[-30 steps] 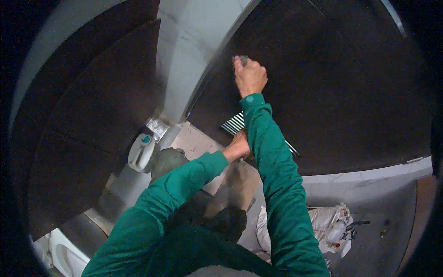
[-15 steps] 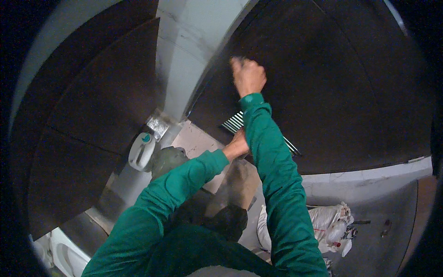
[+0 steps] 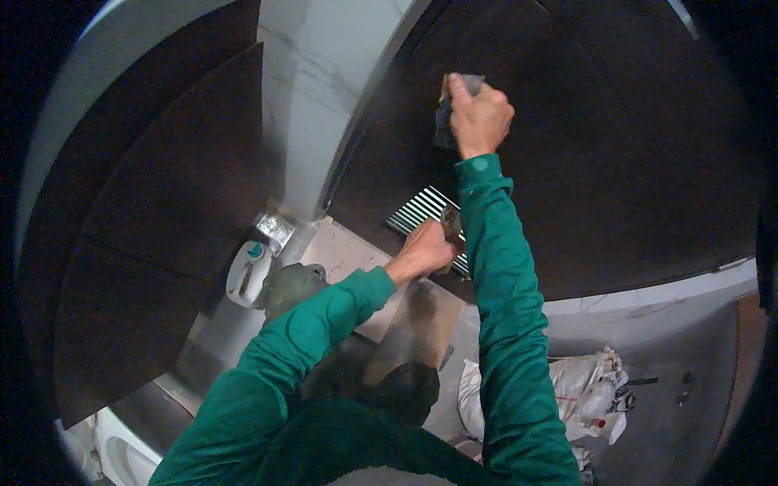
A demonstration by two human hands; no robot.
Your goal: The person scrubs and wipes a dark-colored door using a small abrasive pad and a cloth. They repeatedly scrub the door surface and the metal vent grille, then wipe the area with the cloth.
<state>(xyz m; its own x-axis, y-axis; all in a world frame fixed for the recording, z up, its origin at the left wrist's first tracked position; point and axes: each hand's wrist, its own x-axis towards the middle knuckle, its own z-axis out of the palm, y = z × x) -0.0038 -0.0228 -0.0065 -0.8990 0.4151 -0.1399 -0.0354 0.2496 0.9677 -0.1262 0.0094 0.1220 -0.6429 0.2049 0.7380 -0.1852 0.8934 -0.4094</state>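
Observation:
My right hand (image 3: 483, 115) is closed round a dark, flat block-like pad (image 3: 443, 125) with a pale edge. It is up against the dark brown panel (image 3: 583, 162); whether the pad touches the surface I cannot tell. Lower and nearer, my left hand (image 3: 425, 249) is curled beside a slatted metal grille (image 3: 415, 207) set at the panel's lower part. A small brownish, speckled piece (image 3: 450, 217) shows just past the left fingers, and they seem to grip it. Its kind is not clear. My right sleeve covers part of the grille.
A white jug (image 3: 246, 274) with a teal cap stands left, near a crumpled silvery packet (image 3: 275, 233). Pale board (image 3: 348, 251) lies below the grille. White sacks (image 3: 579, 393) with a clear bottle lie at lower right. Another dark panel (image 3: 162, 211) rises at left.
My right hand has moved right and slightly up with the dark pad, which now shows more. My left hand has shifted slightly right, and the brownish piece beside it has come into sight.

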